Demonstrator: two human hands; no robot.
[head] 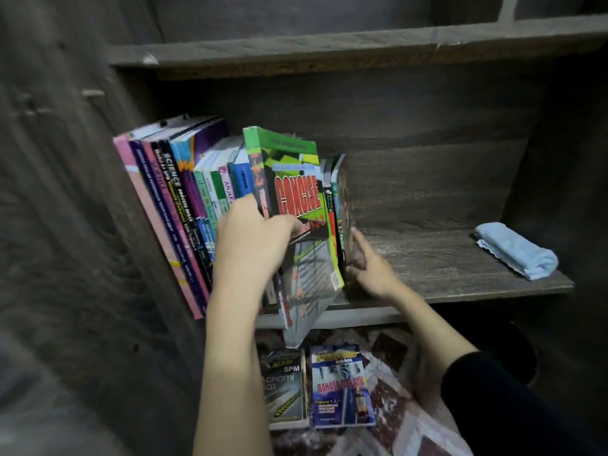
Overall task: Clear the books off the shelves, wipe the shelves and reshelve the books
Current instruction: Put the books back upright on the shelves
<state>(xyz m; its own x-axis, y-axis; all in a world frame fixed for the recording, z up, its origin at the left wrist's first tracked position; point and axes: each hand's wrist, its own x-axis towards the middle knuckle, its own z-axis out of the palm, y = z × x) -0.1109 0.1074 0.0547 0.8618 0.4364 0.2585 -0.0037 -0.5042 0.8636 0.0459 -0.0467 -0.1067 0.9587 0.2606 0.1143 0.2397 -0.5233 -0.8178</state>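
Green book (289, 179) with red lettering; pale blue cloth (516, 253); dark grey woodgrain shelf (444, 258); pink book (158, 225).

Shelf (460, 274) – books (184, 192), cloth (516, 251).

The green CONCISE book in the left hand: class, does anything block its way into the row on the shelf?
Nothing visible does. The left hand holds the green CONCISE book tilted at a gap in the row, and the right hand props the books beside it aside.
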